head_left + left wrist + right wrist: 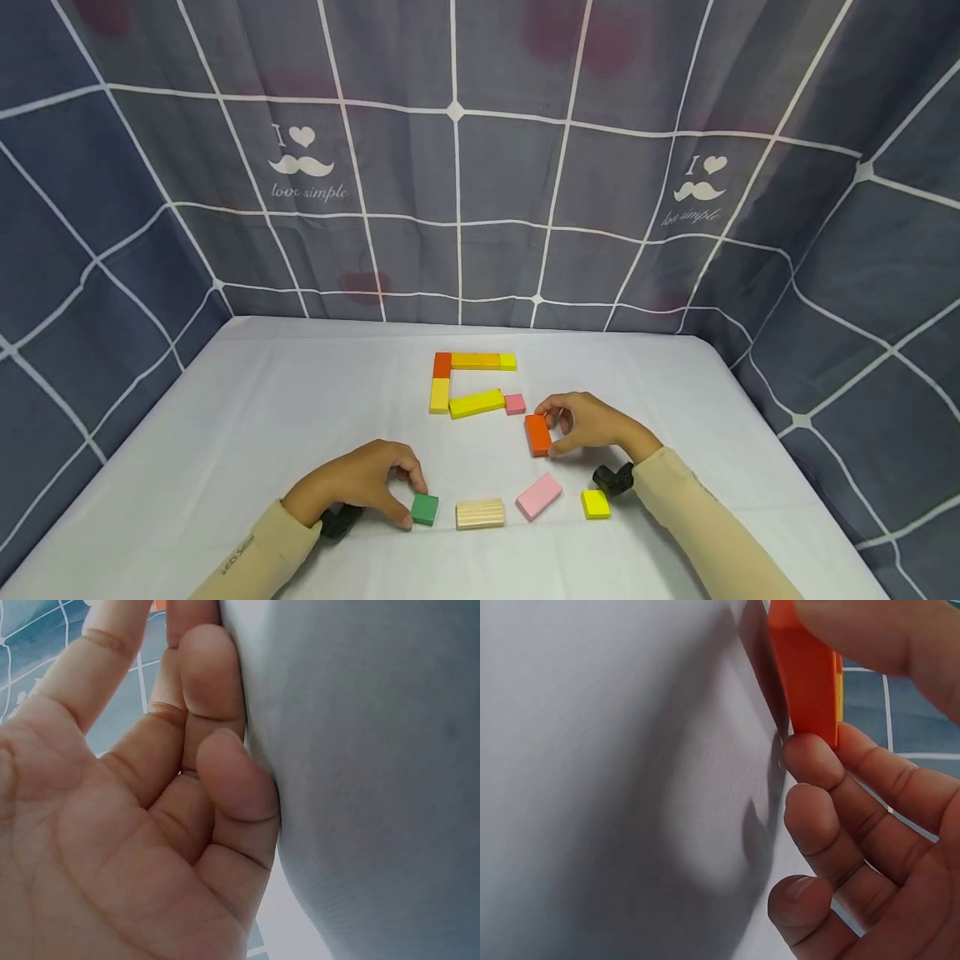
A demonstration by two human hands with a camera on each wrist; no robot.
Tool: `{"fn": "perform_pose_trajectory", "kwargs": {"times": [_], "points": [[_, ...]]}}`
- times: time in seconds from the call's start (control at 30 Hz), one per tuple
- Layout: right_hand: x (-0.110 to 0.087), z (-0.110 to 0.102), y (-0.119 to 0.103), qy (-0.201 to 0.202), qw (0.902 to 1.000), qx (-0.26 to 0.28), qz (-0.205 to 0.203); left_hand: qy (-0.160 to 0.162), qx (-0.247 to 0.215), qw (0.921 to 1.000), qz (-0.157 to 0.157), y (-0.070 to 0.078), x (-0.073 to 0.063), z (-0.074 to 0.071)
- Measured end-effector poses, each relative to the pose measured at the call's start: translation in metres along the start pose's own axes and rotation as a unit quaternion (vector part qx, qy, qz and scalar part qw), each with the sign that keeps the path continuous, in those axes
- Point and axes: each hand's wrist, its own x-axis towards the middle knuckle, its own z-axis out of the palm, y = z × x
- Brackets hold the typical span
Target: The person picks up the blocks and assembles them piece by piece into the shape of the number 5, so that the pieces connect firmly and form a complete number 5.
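Observation:
My right hand (588, 421) pinches an orange block (537, 435) by its two ends, thumb at the near end and fingers at the far end. In the right wrist view the same orange block (808, 682) stands between thumb and fingertips, close over the white cloth. My left hand (367, 477) has its thumb and forefinger at opposite edges of a small green block (424, 509). The left wrist view shows curled fingers (214, 675) beside the cloth; the green block is hidden there. Just beyond the orange block lies a small pink block (514, 404).
Ahead, red-orange (442, 365), orange-yellow (476, 361) and yellow blocks (477, 403) form a partly open outline. Nearer lie a ridged wooden block (480, 514), a pink block (538, 497) and a yellow block (596, 504). A grey checked curtain (495, 167) surrounds the white-covered table (300, 383).

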Motion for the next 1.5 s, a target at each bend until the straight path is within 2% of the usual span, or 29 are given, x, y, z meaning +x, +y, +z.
{"fn": "perform_pose_trajectory", "kwargs": {"times": [0.27, 0.47, 0.57, 0.7, 0.93, 1.07, 1.27, 1.5], "points": [[0.014, 0.001, -0.011, -0.022, 0.9996, -0.016, 0.001, -0.006, 0.015, 0.9998, -0.012, 0.002, 0.001, -0.006], [0.021, 0.0, -0.016, -0.011, 0.9995, -0.03, 0.007, 0.0, 0.034, 0.9993, -0.015, 0.003, 0.005, -0.011], [0.023, 0.0, -0.017, -0.006, 0.9991, -0.034, 0.024, -0.001, 0.037, 0.9992, -0.015, 0.002, 0.007, -0.013], [0.023, 0.002, -0.017, 0.0, 0.9985, -0.038, 0.039, -0.006, 0.031, 0.9994, -0.01, 0.001, 0.01, -0.012], [0.024, 0.005, -0.021, 0.0, 0.9983, -0.05, 0.03, -0.012, 0.032, 0.9993, -0.017, 0.002, 0.009, -0.012], [0.026, 0.006, -0.023, 0.015, 0.9977, -0.05, 0.043, -0.007, 0.036, 0.9992, -0.016, 0.003, 0.009, -0.012], [0.025, 0.012, -0.022, 0.005, 0.9978, -0.054, 0.037, -0.004, 0.027, 0.9995, -0.019, 0.001, 0.003, -0.005], [0.025, 0.007, -0.021, 0.009, 0.9978, -0.053, 0.038, 0.003, 0.023, 0.9996, -0.015, 0.001, 0.005, -0.003]]}}
